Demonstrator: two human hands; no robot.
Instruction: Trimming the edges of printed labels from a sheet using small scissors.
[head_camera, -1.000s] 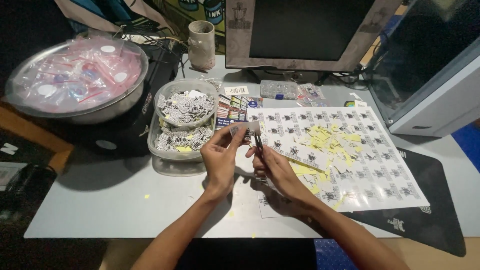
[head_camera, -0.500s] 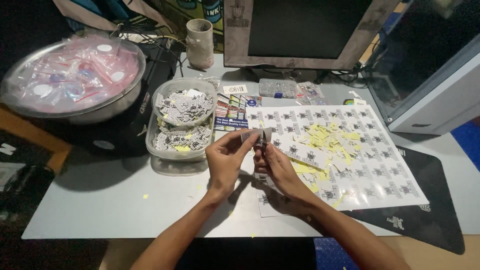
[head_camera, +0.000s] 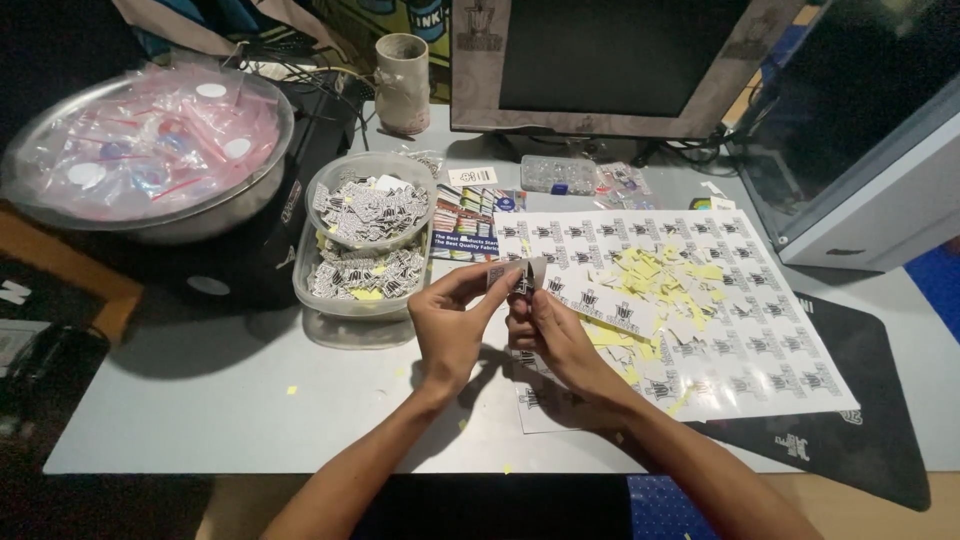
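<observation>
My left hand (head_camera: 450, 325) and my right hand (head_camera: 548, 330) meet above the grey table (head_camera: 200, 400), both pinching one small black-and-white sticker piece (head_camera: 512, 276) at the fingertips. Just right of them lies a large white sticker sheet (head_camera: 760, 330) printed with rows of small dark designs, with a heap of yellow backing scraps (head_camera: 665, 280) on its middle. To the left stand a round clear bowl (head_camera: 372, 200) and a clear tub (head_camera: 352, 285), both holding several cut stickers.
A wide metal bowl of small plastic bags (head_camera: 140, 150) sits far left. A monitor (head_camera: 610, 60), a cup (head_camera: 402, 68) and a small clear box (head_camera: 556, 175) stand at the back. A computer case (head_camera: 860, 140) is at right, a black mat (head_camera: 850, 440) under the sheet.
Both hands have stayed together in front of me, working the small sticker piece at the fingertips; the fingers shifted slightly. Nothing else has moved.
</observation>
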